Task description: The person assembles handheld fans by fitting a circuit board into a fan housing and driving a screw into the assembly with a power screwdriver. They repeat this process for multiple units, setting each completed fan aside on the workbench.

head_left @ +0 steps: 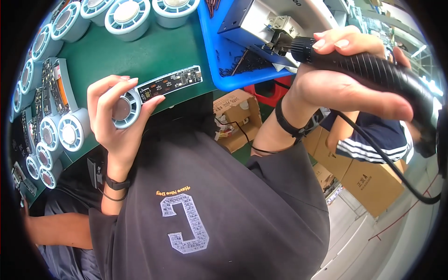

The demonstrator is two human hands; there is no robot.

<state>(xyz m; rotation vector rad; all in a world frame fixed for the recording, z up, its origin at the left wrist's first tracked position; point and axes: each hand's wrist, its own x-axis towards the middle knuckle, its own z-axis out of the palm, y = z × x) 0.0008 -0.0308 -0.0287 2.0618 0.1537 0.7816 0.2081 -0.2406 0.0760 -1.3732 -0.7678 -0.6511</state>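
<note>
Open green mat [163, 46] beyond left hand [112, 133]; tight around right hand [336, 86].
Mat free up to far row of light blue housings [128, 35]; second bunch of housings [70, 133] crowds left hand's left. Held circuit board [172, 83] juts right, narrow gap to blue tray [242, 84]. Tray and metal box [242, 28] stand between hands, on the far side. Screwdriver [368, 70] front right up at box; cable [427, 199] loops below right hand.
</note>
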